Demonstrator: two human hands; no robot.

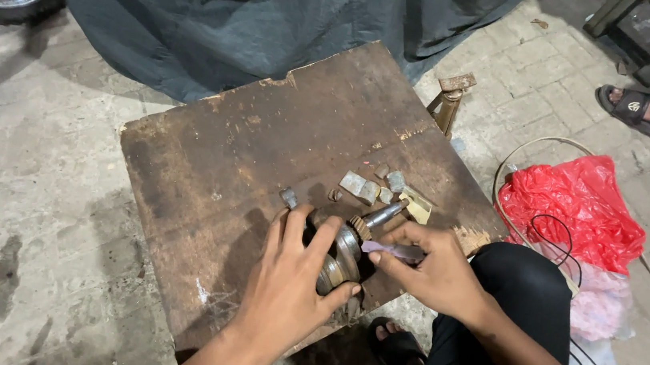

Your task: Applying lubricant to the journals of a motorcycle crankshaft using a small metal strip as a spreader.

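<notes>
Head view shows your left hand [290, 283] nearest, spread over a round, greasy metal assembly [342, 253] with the fingers [297, 232] curled across its top and the thumb pressed against its near side, so the hand is wrapped around the part and steadies it on the worn wooden board [247, 158]. Just to the right of those fingers, your right hand [436, 271] pinches a slim grey tool [390, 250] between thumb and forefinger, closed tight on it, with the tip lying against the assembly below its small gear teeth [360, 226]. A short shaft [386, 211] sticks out of the assembly, pointing away from your fingertips toward the far right. Beyond the shaft, past your right fingertips, several small metal pieces [373, 186] and a pale scrap [417, 208] lie loose on the board, and one small dark piece [289, 197] lies just ahead of your left fingertips. Your black-trousered knee [523, 292] sits right of the right hand. Farther right lies a red plastic bag [572, 204] with a thin black cable [553, 231] over it. Farther off, a dark cloth cover [262, 15] hangs behind the board, and another person's sandalled foot [634, 109] rests on the paving at far right.
</notes>
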